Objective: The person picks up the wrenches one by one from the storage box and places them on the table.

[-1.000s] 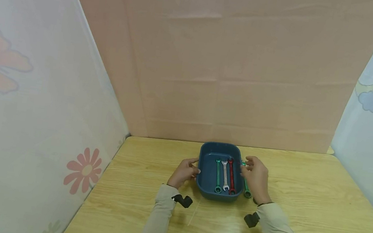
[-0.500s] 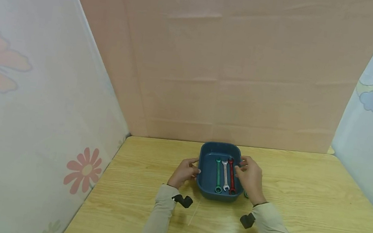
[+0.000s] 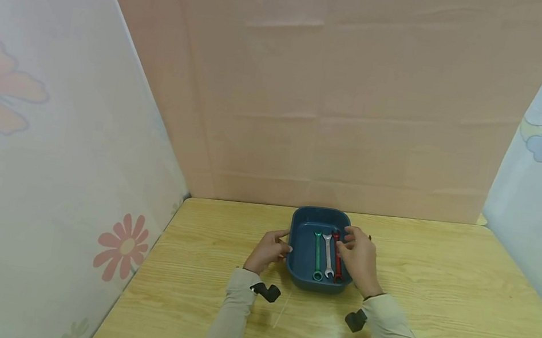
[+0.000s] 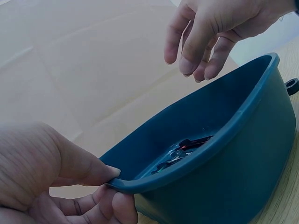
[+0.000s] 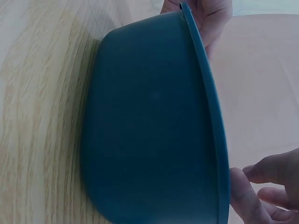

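Curtained tabletop booth (image 3: 438,308), patterned screens (image 3: 43,160)

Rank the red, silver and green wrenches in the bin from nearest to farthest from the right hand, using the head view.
1. Red wrench, right side of the bin, beside the right hand.
2. Silver wrench, middle.
3. Green wrench, leftmost.

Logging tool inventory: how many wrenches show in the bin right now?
3, lying side by side in the blue bin: green wrench on the left, silver wrench in the middle, red wrench on the right. The right hand may hide another.
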The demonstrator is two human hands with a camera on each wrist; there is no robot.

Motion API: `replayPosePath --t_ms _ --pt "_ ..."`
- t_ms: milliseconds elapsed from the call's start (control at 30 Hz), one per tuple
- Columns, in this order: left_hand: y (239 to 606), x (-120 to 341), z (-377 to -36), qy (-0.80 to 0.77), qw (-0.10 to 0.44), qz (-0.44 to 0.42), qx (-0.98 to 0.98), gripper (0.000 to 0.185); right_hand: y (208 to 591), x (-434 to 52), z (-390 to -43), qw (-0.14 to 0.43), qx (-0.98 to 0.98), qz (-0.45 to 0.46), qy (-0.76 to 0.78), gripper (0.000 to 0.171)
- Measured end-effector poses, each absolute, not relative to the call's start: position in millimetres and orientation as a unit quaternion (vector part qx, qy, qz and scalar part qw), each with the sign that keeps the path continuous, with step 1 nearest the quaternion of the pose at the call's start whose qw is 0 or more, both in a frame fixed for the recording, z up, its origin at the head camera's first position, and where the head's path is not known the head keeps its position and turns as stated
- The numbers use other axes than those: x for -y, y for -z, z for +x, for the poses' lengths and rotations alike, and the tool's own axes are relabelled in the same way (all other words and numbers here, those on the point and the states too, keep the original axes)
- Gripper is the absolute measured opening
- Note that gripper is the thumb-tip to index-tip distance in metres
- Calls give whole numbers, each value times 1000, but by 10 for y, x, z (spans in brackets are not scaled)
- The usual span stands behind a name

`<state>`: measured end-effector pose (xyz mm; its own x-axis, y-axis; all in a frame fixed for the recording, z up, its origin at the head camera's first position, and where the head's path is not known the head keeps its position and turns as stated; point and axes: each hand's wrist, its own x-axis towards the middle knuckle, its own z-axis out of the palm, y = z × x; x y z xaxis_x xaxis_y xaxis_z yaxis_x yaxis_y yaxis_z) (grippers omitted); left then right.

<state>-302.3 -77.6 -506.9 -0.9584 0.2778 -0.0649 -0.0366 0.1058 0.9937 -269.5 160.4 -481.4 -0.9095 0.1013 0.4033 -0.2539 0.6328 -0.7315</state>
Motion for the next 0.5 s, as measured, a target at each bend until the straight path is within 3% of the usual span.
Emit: replayPosePath --t_ms 500 --pt "5063 772 -3025 -665 119 83 -733 61 4821 -1494 -2748 188 883 39 -428 43"
